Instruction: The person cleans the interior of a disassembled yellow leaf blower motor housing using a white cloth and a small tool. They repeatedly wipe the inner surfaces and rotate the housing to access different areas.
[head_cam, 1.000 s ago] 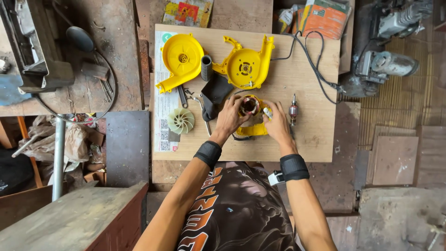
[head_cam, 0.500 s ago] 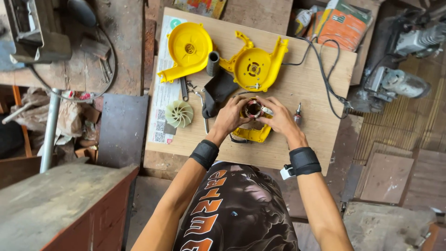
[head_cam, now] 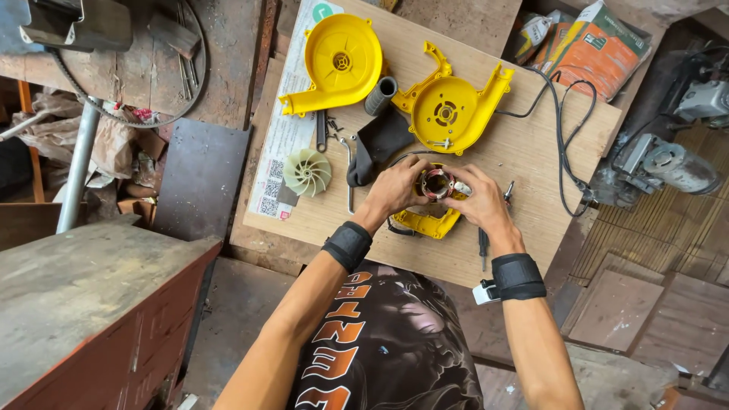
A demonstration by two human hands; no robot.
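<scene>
Hands are meeting near the board's near edge: the left hand [head_cam: 396, 188] and right hand [head_cam: 480, 203] are both gripping a round motor core [head_cam: 437, 183] above a yellow housing piece [head_cam: 430, 222]. Two yellow casing halves [head_cam: 339, 62] are lying toward the wooden board's [head_cam: 524, 152] far edge, a pale fan wheel [head_cam: 307, 171] is sitting by the left edge, and bare wood is showing toward the right edge beside a black cable [head_cam: 563, 144].
</scene>
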